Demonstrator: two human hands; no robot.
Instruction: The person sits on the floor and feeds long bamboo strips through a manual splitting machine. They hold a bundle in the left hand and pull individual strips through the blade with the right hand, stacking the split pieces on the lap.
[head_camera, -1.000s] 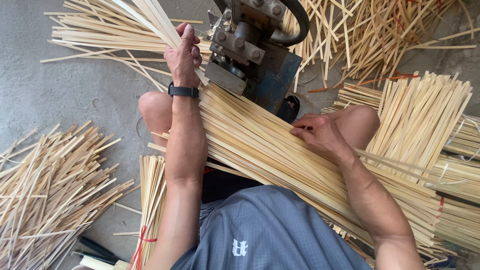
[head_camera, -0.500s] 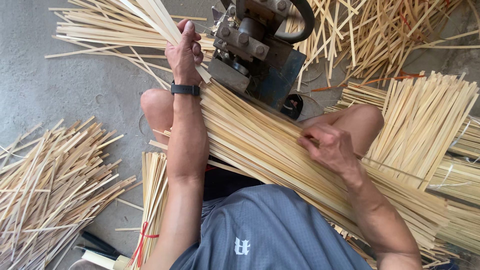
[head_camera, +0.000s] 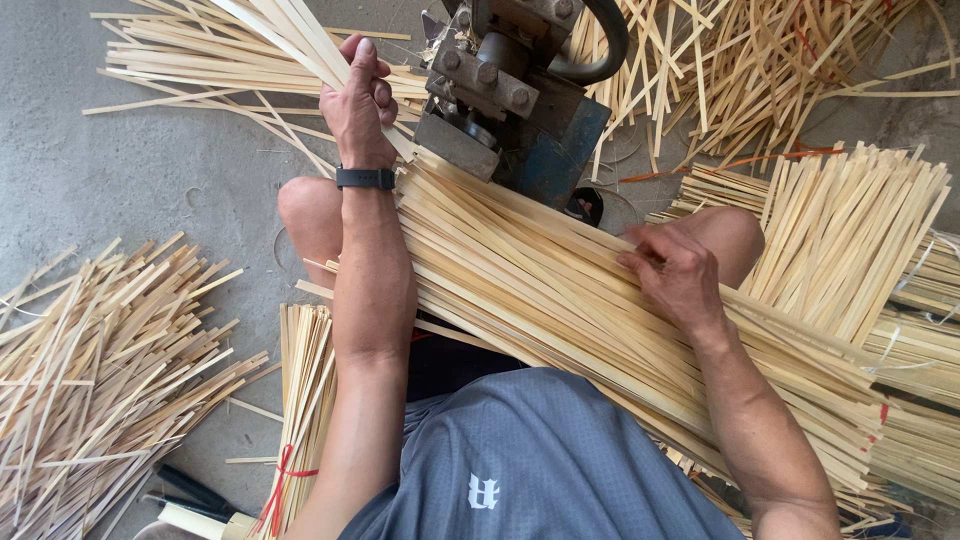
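Note:
A thick sheaf of pale bamboo strips (head_camera: 560, 300) lies across my lap, slanting from upper left to lower right. My left hand (head_camera: 357, 100), with a black band at the wrist, grips a few flat strips (head_camera: 285, 40) that rise toward the top left, just beside a grey and blue metal machine (head_camera: 510, 90). My right hand (head_camera: 678, 275) rests on the sheaf near my right knee, fingers curled and pinching at strips on its top.
Loose strips (head_camera: 110, 350) lie heaped on the concrete floor at left. A tied bundle with red string (head_camera: 300, 420) lies by my left thigh. Upright bundles (head_camera: 850, 240) stand at right, and scattered strips (head_camera: 760, 70) lie behind the machine.
My right hand has slid along the sheaf toward the lower right and curled its fingers onto the strips. My left hand has stayed by the machine holding its strips.

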